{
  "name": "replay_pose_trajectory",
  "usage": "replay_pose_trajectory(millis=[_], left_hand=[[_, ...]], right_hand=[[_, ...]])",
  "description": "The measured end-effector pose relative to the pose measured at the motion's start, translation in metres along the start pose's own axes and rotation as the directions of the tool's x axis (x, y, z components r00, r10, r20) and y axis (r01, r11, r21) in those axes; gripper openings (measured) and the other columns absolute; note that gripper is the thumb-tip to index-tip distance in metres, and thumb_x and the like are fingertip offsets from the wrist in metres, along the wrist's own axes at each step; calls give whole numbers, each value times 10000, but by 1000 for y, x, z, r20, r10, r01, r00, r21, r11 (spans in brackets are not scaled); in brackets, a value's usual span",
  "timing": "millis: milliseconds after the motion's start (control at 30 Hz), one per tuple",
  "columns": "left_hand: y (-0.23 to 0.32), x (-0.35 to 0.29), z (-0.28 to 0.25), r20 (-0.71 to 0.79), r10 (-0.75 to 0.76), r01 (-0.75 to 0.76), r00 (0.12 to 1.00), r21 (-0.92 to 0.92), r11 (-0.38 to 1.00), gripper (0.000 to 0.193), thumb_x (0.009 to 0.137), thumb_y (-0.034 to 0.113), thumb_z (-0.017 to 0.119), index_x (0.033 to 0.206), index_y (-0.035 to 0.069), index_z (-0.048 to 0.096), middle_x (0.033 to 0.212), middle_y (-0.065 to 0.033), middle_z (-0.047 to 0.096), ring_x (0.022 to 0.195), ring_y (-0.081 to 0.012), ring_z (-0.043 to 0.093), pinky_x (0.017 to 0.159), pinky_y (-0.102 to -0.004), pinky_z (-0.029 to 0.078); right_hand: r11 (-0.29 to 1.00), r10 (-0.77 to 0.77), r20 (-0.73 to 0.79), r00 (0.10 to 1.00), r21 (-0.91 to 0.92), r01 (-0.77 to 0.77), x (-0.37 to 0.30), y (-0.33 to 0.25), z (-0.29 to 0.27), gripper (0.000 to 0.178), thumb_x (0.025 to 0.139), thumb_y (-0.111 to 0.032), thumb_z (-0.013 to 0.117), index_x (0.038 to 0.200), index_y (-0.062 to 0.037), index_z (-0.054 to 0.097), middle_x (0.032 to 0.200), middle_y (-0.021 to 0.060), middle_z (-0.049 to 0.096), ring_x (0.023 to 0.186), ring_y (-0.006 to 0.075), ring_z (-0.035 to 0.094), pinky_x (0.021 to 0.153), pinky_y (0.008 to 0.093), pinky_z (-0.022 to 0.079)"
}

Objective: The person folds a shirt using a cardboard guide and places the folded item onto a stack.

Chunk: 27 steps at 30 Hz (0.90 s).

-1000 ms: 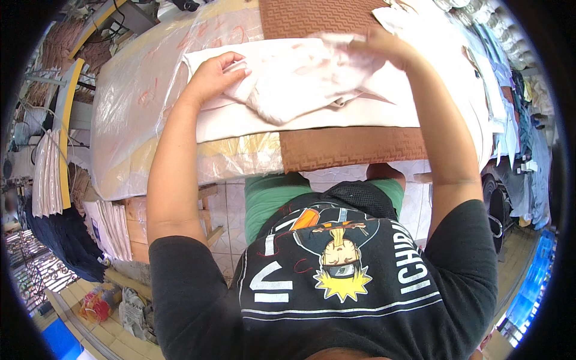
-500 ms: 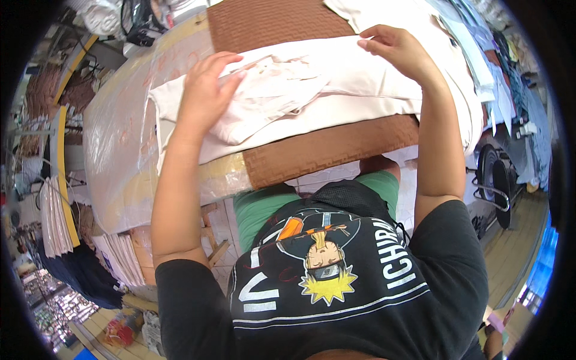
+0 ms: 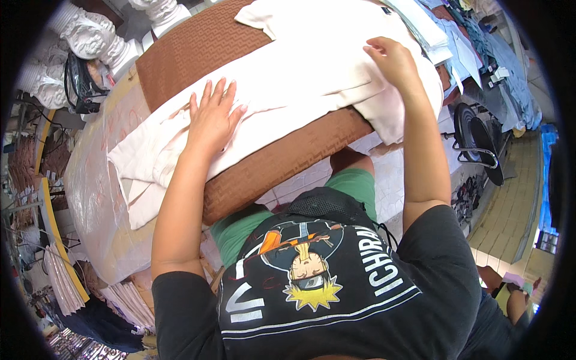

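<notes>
- Here, the person's left hand [image 3: 213,120] lies palm down with its fingers spread, pressed flat on white cloth [image 3: 288,78] and gripping nothing.
- The right hand [image 3: 393,63] is loosely curled, with a small gap between thumb and forefinger and nothing visible held in it. It is over the right part of the same cloth; whether the fingertips touch the fabric cannot be told.
- The white cloth stretches slantwise across a work table, from lower left to upper right. Its left end is creased and bunched beside the left forearm; near the right forearm, a fold droops over the table's near edge. Bright light washes out much of its surface, so its layers are hard to tell apart.
- Beneath the cloth is a brown textured cover [image 3: 282,162], showing along the near edge and again at the far side.
- Left of that, clear plastic wrap [image 3: 99,210] covers the table's end.
- Close to the body are a black printed T-shirt [image 3: 324,330] and green shorts [image 3: 354,187].
- At the far right, blue garments [image 3: 507,78] are heaped.
- At the upper left stand ornate white pillars [image 3: 90,36].
- At the lower right edge, another person's arm [image 3: 517,305] shows.
</notes>
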<state>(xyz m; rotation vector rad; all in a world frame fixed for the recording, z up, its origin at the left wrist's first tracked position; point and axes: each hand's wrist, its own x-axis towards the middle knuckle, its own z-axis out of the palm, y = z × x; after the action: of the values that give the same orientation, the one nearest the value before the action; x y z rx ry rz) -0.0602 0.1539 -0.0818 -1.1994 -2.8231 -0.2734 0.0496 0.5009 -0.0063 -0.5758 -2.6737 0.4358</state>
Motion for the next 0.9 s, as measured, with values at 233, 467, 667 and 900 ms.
replay_pose_trajectory(millis=[233, 467, 667, 900], left_hand=[[23, 28, -12, -55, -9, 12, 998, 52, 999, 604, 936, 481, 370, 1407, 105, 341, 1490, -105, 255, 1406, -297, 116, 1086, -572, 28], [28, 31, 14, -8, -110, 111, 994, 19, 994, 573, 928, 493, 385, 1401, 171, 371, 1490, -106, 257, 1390, -296, 179, 1096, -538, 93], [29, 32, 13, -12, -112, 112, 994, 52, 992, 562, 934, 483, 382, 1409, 182, 356, 1493, -86, 255, 1391, -281, 183, 1098, -524, 105], [29, 34, 9, 31, -122, 121, 992, 32, 992, 594, 928, 491, 398, 1418, 162, 332, 1499, -92, 238, 1396, -290, 160, 1097, -532, 94]], right_hand=[[773, -538, 34, 842, -379, 509, 6, -56, 85, 547, 912, -450, 444, 1351, -125, 421, 1422, 126, 362, 1326, 301, 306, 1062, 473, 262], [784, -440, 158, 884, -413, 464, 24, -27, 79, 656, 933, -561, 274, 1447, -157, 227, 1500, 122, 210, 1394, 292, 164, 1093, 536, 171], [977, -35, -84, 996, 205, 52, 47, 29, 29, 254, 834, -196, 596, 1034, -55, 664, 1096, 147, 618, 996, 290, 590, 877, 335, 442], [974, -7, 5, 1000, 225, 5, 35, 12, 28, 222, 781, -227, 639, 914, -61, 703, 962, 122, 662, 876, 295, 618, 802, 347, 471]])
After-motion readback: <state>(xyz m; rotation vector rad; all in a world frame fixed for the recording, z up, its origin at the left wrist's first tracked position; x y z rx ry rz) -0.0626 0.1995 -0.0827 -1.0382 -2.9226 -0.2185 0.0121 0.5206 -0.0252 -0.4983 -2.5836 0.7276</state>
